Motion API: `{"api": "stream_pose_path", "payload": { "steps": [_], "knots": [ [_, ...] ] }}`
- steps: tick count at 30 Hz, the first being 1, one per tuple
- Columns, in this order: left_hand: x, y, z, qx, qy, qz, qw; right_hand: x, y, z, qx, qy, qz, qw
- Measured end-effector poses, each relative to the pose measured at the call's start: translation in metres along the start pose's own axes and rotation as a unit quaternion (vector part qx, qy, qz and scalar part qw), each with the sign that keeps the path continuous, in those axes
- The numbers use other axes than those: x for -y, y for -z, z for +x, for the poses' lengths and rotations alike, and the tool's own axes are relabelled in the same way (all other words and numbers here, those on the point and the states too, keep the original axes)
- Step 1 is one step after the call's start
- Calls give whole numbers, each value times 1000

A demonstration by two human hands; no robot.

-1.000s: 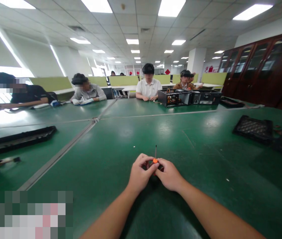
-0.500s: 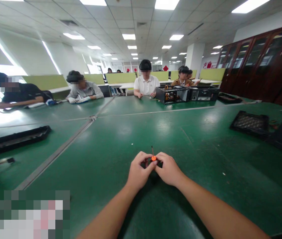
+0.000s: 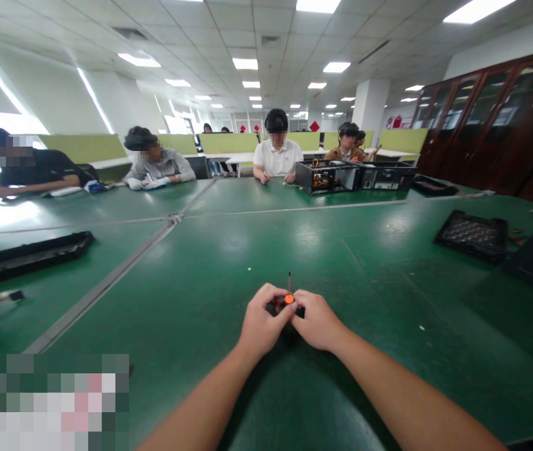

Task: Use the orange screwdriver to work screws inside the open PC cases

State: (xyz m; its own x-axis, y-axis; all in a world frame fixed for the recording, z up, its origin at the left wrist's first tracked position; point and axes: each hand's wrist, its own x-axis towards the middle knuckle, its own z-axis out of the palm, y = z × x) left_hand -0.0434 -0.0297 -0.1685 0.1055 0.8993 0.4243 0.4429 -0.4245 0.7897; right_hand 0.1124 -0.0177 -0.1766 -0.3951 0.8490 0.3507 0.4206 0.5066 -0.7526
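Observation:
A small round orange piece [image 3: 289, 299] with a thin dark rod [image 3: 289, 282] standing upright from it is between my hands, above the green table [image 3: 200, 282]. My left hand [image 3: 262, 319] pinches it from the left, thumb and forefinger at its edge. From the right, my right hand [image 3: 317, 321] closes its fingertips on the same piece. The fingertips of the two hands almost meet. The underside of the piece is hidden by my fingers.
Black trays lie at the left [image 3: 31, 255] and right [image 3: 471, 235]. A cable with a connector [image 3: 15, 295] is at the left. An open computer case [image 3: 327, 177] stands at the far side, near a seated person [image 3: 277, 153]. Other people sit further along.
The rod stands slightly more upright, and the orange piece has shifted very slightly left. Both hands keep their hold. The whole view has moved a little.

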Motion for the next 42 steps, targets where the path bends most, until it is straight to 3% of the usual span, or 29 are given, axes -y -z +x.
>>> {"api": "stream_pose_path", "payload": {
  "steps": [10, 42],
  "knots": [
    [-4, 1, 3, -69, -28, -23, 997, 13, 3, -2, 3, 7, 29, 1000],
    [-2, 2, 1, -67, 5, -26, 997, 15, 1, -7, 43, -18, 23, 999]
  ]
}}
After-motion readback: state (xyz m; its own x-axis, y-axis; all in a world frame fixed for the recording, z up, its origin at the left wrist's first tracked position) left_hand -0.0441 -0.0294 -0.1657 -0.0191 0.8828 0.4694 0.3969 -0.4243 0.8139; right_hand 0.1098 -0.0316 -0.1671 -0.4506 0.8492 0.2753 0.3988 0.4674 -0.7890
